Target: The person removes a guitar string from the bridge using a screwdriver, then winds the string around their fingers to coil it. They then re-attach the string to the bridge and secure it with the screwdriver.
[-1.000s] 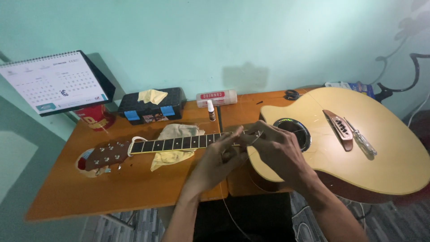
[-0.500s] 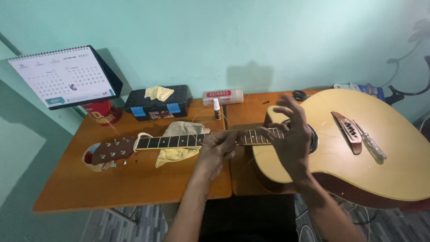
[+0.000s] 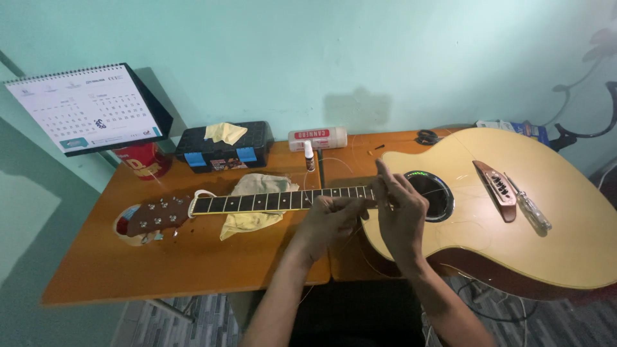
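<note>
Both hands are sitting closer together than half a second ago, the right one having drawn in from the soundhole toward the neck's end. Left hand is curling over the guitar where neck meets body, fingertips pinched narrow; whether a string is caught between them I cannot tell. Right hand is standing just beside it, thumb and fingers loosely together, index finger pointing up, covering the left edge of the soundhole. A thin loose string is looping across the guitar's pale top. The guitar is lying flat across the desk, headstock to the left, body hanging off the right edge. A yellow cloth is lying under the neck. A screwdriver is resting on the body beside the bridge. Farther back, a black case, a small bottle, a white tube, a red cup and a calendar are standing along the wall.
</note>
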